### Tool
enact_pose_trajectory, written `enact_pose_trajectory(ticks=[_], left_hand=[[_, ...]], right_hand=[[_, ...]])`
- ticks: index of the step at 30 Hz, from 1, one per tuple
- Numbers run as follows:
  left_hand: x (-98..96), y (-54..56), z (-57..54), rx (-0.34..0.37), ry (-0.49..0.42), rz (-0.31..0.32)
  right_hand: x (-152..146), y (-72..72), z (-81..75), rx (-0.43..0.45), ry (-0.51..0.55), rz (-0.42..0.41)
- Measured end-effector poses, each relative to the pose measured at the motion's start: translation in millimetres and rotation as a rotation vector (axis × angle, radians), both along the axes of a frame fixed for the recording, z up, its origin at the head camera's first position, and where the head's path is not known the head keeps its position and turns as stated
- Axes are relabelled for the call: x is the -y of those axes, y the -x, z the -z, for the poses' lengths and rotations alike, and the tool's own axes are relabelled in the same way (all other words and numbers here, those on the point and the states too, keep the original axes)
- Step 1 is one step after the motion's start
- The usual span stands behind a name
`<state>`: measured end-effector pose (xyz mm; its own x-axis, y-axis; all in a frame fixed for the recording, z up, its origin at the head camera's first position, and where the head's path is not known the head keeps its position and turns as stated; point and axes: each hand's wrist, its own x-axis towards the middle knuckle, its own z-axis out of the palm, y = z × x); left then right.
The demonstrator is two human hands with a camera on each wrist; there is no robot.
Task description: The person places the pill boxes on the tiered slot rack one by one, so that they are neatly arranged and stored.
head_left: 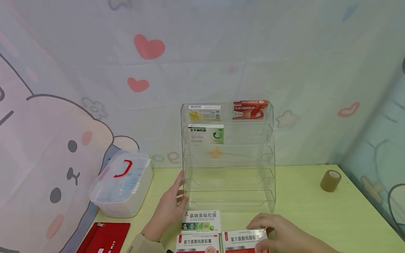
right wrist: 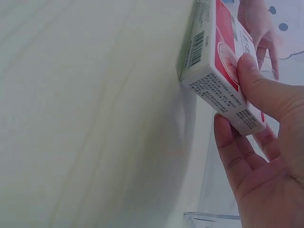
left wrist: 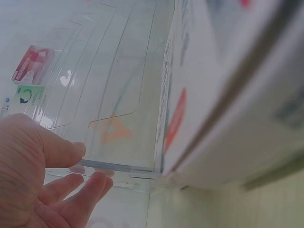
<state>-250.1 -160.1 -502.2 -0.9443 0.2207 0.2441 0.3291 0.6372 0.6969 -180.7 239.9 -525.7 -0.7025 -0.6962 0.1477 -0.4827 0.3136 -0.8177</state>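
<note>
My left hand (head_left: 172,204) holds the left side edge of a clear tiered display rack (head_left: 227,202). The thumb of this hand (left wrist: 52,166) lies on one side of the clear wall, its fingers on the other. In front of the rack, my right hand (head_left: 276,230) grips a white-and-red medicine box (head_left: 242,238) by its right end. The right wrist view shows the thumb on the printed face of the box (right wrist: 223,80) and fingers behind. Beside it lie a similar red-and-white box (head_left: 197,242) and a white-and-green box (head_left: 200,221).
The rack's top tier bears a yellow-and-white box (head_left: 205,114) and a red box (head_left: 250,110); a green-and-white box (head_left: 205,134) sits one tier down. To the left are a lidded white case (head_left: 126,207) and a red pouch (head_left: 105,237). A brown tape roll (head_left: 330,181) stands right.
</note>
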Motion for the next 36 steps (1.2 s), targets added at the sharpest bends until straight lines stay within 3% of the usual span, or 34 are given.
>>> enact_pose_trajectory(ticks=[9, 17, 36], left_hand=[[-0.3, 0.3, -0.5, -0.004, 0.002, 0.004], [-0.8, -0.3, -0.9, 0.0, -0.001, 0.004], [0.4, -0.5, 2.1, -0.011, -0.015, 0.014]], right_hand=[[-2.8, 1.1, -13.4, -0.005, -0.059, 0.101], [-8.3, 6.2, -41.5, -0.249, -0.035, 0.169], [-27.4, 30.4, -114.5, -0.625, -0.055, 0.476]])
